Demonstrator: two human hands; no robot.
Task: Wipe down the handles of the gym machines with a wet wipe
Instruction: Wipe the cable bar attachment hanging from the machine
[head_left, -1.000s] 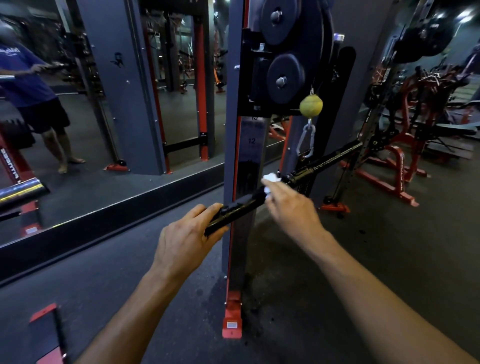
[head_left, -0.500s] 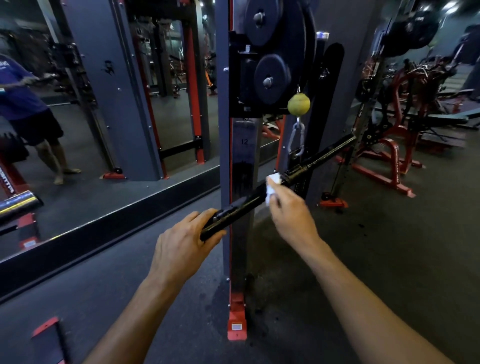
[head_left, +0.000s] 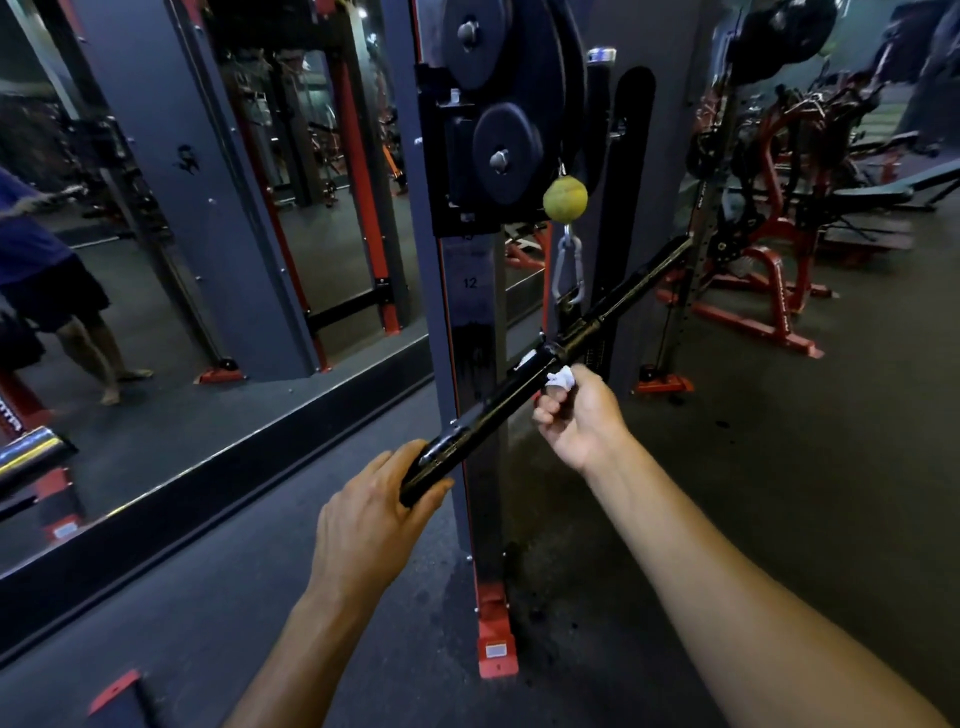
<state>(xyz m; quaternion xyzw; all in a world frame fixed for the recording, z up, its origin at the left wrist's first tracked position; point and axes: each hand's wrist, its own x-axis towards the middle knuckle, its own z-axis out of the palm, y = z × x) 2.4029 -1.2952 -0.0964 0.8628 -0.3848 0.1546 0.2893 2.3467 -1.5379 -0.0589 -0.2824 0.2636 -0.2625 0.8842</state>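
A long black bar handle (head_left: 519, 384) hangs from a silver carabiner (head_left: 567, 275) under a yellow-green ball (head_left: 565, 198) on the cable machine. It slants from lower left to upper right. My left hand (head_left: 374, 514) grips its near end. My right hand (head_left: 576, 415) holds a small crumpled white wet wipe (head_left: 561, 378) in its fingertips, just under the bar's middle collar; the wipe sits at the bar's lower edge, and contact is unclear.
The machine's grey and red upright (head_left: 475, 415) stands right behind the bar, with black weight plates (head_left: 501, 150) above. A mirror wall (head_left: 156, 234) on the left reflects a person in blue. Red gym machines (head_left: 753, 270) stand at the right; dark rubber floor lies below.
My right hand has come off the top of the bar and now sits under and beside it with the wipe bunched in the fingers. My left hand keeps its grip.
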